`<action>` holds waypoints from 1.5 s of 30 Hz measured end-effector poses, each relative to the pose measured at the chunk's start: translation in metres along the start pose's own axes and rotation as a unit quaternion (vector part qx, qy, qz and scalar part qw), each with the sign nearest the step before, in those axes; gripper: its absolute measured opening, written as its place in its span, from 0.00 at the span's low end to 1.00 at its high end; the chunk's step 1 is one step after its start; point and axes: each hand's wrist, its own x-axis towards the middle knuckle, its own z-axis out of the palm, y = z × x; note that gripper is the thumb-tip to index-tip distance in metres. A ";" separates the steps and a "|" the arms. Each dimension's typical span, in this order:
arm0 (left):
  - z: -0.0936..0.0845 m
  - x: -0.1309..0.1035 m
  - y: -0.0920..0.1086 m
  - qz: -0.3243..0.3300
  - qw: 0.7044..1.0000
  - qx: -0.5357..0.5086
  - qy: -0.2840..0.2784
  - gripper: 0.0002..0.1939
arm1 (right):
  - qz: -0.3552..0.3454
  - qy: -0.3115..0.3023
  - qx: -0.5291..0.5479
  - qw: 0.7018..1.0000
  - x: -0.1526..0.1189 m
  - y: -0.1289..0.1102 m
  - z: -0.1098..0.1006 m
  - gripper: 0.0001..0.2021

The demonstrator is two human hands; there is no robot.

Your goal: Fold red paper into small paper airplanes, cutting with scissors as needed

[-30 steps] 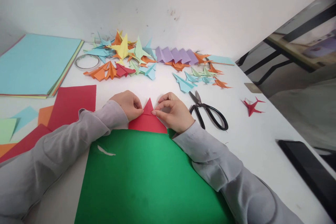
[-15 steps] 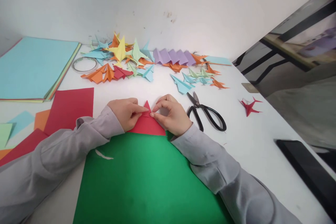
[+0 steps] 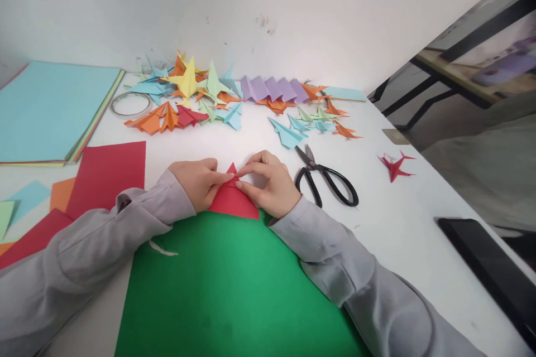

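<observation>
A folded red paper triangle lies at the far edge of a green sheet, its tip pointing away from me. My left hand grips its left side, with thumb and forefinger near the tip. From the right, my right hand pinches the paper close to the tip, forefinger and thumb meeting the left fingertips. Part of the triangle is hidden under the fingers. Black-handled scissors lie partly open just right of my right hand.
Folded paper shapes crowd the wall side, near a tape roll. Blue sheets and red sheets lie left. A red folded figure and a black phone-like object are at right.
My right forefinger has moved in toward the triangle's tip. The front edge of the red paper now bows slightly. The whole view has shifted a little.
</observation>
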 end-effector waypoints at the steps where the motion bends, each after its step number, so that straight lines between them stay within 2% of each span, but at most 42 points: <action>1: 0.001 0.000 0.000 0.000 1.000 0.003 0.003 0.17 | 0.000 0.001 -0.004 1.000 0.000 0.000 0.000 0.06; 4: 0.004 0.001 -0.004 -0.011 0.999 -0.028 0.022 0.16 | 0.002 0.002 -0.009 1.000 0.000 0.000 0.000 0.07; 9: 0.007 0.007 -0.012 -0.084 0.984 -0.144 0.056 0.13 | 0.001 0.004 -0.007 1.000 0.001 0.001 0.001 0.10; 14: 0.003 0.004 -0.005 -0.085 0.988 -0.126 0.024 0.14 | 0.010 0.006 -0.006 1.000 0.002 0.002 0.001 0.18; 19: 0.006 0.005 -0.004 -0.128 0.977 -0.166 0.047 0.12 | 0.017 0.010 0.019 1.000 0.003 0.003 0.002 0.09; 26: 0.007 0.013 -0.007 -0.144 0.971 -0.188 0.017 0.12 | 0.051 -0.010 -0.009 0.999 0.008 -0.003 0.002 0.06; 35: 0.000 0.015 -0.012 -0.098 0.978 -0.186 -0.020 0.13 | 0.036 -0.001 -0.040 0.999 0.006 -0.002 0.003 0.09; 39: 0.002 0.010 -0.016 -0.075 0.974 -0.215 0.010 0.11 | 0.026 0.005 -0.042 0.999 0.005 -0.001 0.005 0.09; 42: 0.004 0.005 -0.019 -0.026 0.974 -0.221 0.047 0.09 | 0.024 0.007 -0.041 0.999 0.005 -0.001 0.005 0.09; 45: 0.003 0.002 -0.021 0.027 0.975 -0.212 0.052 0.10 | 0.025 0.005 -0.042 0.999 0.006 -0.001 0.004 0.09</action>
